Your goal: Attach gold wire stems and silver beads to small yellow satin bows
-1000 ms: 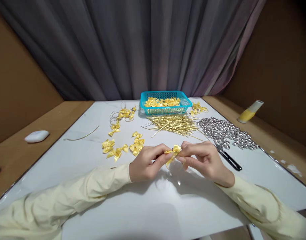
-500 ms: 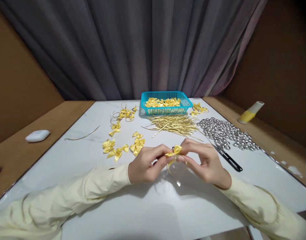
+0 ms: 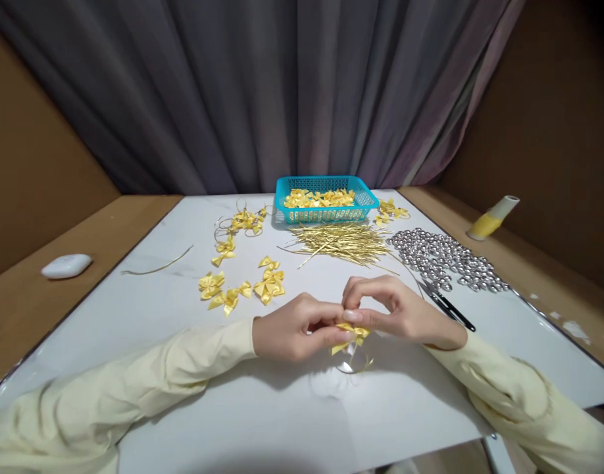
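My left hand [image 3: 297,330] pinches a small yellow satin bow [image 3: 357,333] between thumb and fingers, above the front middle of the white table. My right hand [image 3: 401,311] meets it from the right, thumb and forefinger closed together at the bow's upper edge. Its fingertips cover whatever they grip there, perhaps the bow or a bit of wire. Beneath the bow hangs a thin curved wire loop [image 3: 349,370], partly hidden and shiny. Several loose yellow bows [image 3: 230,297] lie beyond my left hand.
At the back a blue basket [image 3: 326,217] holds yellow bows. In front lies a heap of gold wire ties [image 3: 339,243]. Silver beads [image 3: 443,258] spread to the right, with black-handled snips [image 3: 453,309] near my right wrist. Wired bows [image 3: 245,222] lie back left.
Both hands have shifted slightly, and the bow sits lower, tipped under the fingers. My right hand's fingertips have come over its top, against my left fingers. The loop now hangs below.
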`<state>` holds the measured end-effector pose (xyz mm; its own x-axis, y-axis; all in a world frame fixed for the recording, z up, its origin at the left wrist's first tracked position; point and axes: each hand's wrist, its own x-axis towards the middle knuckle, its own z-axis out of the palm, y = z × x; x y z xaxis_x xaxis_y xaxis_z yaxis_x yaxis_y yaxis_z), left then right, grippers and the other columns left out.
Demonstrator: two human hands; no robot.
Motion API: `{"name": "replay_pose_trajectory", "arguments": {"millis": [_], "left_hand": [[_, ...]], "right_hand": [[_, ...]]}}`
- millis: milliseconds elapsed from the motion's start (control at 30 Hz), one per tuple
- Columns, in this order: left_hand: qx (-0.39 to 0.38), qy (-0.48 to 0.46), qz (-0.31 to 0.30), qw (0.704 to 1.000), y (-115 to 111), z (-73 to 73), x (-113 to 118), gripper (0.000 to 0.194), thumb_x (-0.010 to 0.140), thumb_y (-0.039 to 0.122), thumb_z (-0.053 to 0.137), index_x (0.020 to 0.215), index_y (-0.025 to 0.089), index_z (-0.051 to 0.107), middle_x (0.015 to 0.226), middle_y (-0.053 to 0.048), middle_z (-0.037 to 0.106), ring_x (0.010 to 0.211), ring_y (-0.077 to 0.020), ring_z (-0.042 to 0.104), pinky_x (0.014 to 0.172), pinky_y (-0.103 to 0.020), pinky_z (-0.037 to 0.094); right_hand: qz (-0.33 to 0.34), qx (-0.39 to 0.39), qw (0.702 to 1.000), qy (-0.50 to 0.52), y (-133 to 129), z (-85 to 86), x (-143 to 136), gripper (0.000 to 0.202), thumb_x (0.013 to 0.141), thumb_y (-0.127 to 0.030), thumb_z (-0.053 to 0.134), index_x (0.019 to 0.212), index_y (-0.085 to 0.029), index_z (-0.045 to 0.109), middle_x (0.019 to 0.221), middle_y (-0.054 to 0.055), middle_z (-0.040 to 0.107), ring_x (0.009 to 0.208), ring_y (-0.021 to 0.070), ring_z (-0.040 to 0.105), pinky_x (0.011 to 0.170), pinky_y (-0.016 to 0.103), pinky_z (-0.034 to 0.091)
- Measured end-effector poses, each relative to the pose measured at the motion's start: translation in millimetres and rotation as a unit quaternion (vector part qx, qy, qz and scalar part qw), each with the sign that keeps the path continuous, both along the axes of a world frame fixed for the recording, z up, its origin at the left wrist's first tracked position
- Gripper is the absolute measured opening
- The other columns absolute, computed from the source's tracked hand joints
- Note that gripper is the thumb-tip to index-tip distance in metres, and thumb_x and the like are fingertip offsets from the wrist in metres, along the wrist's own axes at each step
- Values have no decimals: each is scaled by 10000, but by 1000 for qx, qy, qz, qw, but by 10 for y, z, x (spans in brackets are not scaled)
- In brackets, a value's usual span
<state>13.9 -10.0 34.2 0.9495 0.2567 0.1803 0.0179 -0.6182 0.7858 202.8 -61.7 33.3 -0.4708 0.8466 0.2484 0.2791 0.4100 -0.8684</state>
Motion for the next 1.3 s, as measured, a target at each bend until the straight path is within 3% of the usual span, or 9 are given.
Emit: {"name": "replay_pose_trajectory", "arguments": {"millis": [200,400,800,1067,1300], "left_hand": [[-44,27,-50,997,20,9,13,162,797,181,460,641,141,476,491,69,337,416,-55,282,406,-172,261],[-57,33,-66,996,39,-24,17,208,790,188,474,596,159,405,491,77,310,418,-53,261,405,-180,246],[-73,59,-71,993,57,-28,16,158,803,201,465,661,138,490,513,56,362,445,-61,279,412,-174,268],[-77,52,-72,993,58,-18,15,151,809,215,462,711,131,540,542,21,484,462,-71,337,442,-176,308],[-48,43,-66,996,39,-28,20,145,802,186,450,673,135,495,506,55,370,433,-60,290,419,-174,280]], "right_hand": [[46,-23,998,-24,26,-22,37,147,816,-257,570,728,-146,607,711,10,552,678,113,508,674,262,414],[59,5,998,-32,31,-71,44,101,797,-219,593,743,-140,623,736,27,585,697,123,536,684,267,429],[66,18,997,-27,39,-103,48,138,832,-195,544,740,-138,630,725,37,592,716,137,537,692,295,440],[74,9,997,-25,32,-67,43,209,864,-251,503,741,-141,631,721,43,591,719,140,533,693,298,444],[66,36,997,-36,26,-56,41,151,841,-204,529,738,-143,622,720,41,587,696,135,529,676,285,438]]}}
